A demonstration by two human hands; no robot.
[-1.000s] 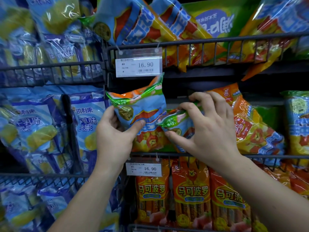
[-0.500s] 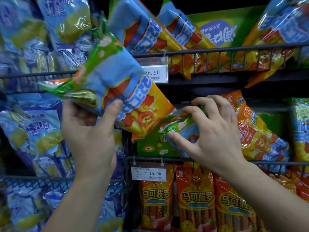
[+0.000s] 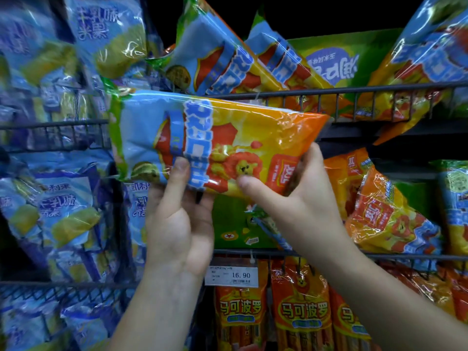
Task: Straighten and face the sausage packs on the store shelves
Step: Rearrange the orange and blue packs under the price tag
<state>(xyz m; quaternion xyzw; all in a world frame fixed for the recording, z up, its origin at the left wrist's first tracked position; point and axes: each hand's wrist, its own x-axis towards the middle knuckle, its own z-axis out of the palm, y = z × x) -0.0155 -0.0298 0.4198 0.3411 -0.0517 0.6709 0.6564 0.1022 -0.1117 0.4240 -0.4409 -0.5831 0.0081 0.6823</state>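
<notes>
The sausage pack [image 3: 217,143] was a glossy pillow bag, blue with a green edge at its left end, yellow and orange to the right, with a cartoon lion on it. It lay almost level at the centre of the frame. The left hand [image 3: 179,224] gripped its lower edge, thumb on the front. The right hand [image 3: 298,198] pinched the orange end. Half a second earlier the left hand alone had held it, tilted, while the right touched shelved packs. The price tag [image 3: 231,274] below read 16.90; the orange packs [image 3: 301,312] at the bottom read 马可波罗.
</notes>
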